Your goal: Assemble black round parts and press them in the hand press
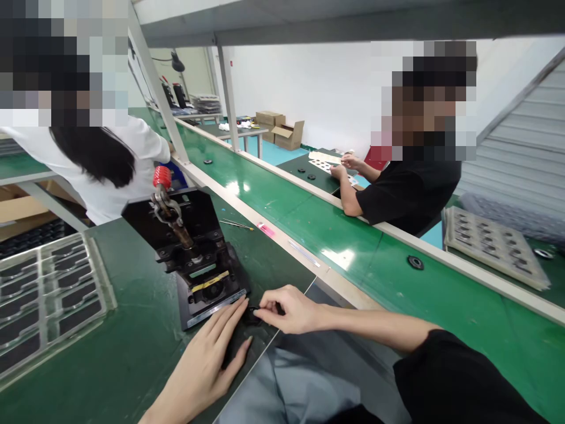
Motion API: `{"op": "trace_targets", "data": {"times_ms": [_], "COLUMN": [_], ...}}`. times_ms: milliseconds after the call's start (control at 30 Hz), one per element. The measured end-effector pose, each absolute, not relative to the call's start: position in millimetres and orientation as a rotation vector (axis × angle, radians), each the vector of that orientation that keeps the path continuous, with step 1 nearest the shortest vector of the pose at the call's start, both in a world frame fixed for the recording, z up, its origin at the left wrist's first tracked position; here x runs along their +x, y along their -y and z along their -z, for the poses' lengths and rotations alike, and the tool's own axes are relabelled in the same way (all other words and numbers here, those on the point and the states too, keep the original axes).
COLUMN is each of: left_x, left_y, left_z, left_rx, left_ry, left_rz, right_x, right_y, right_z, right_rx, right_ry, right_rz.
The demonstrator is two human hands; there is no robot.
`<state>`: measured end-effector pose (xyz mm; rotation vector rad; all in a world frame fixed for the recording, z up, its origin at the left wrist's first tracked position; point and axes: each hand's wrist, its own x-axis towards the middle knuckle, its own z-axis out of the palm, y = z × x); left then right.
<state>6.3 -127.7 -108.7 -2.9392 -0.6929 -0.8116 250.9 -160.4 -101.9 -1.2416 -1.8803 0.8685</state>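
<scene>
My left hand (212, 347) lies on the green table with its fingers stretched out and thumb apart. Its fingertips reach the front edge of a black toggle-clamp fixture (207, 282) with a red handle grip (162, 178). Just right of those fingertips, a small black part (253, 318) rests on the table, partly covered by both hands. Over it, my right hand (293, 309) has thumb and index finger closed in a pinch at the part's edge. Whatever sits between these fingertips is too small to make out.
Left of the fixture lies a clear tray (99, 265) of black pieces. Tweezers (237, 224) and a pink item (266, 229) lie near the rail. Beyond runs a green conveyor (304, 221) carrying a black ring part (415, 262). Co-workers sit left and across; trays (494, 247) stand right.
</scene>
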Motion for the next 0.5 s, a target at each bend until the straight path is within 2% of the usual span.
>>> {"op": "trace_targets", "data": {"times_ms": [500], "left_x": [4], "left_y": [117], "left_z": [118], "left_rx": [-2.944], "left_ry": [0.524], "left_rz": [0.845], "right_x": [267], "right_y": [156], "right_z": [124], "right_rx": [-1.127], "right_ry": [2.017], "right_rz": [-0.571]}}
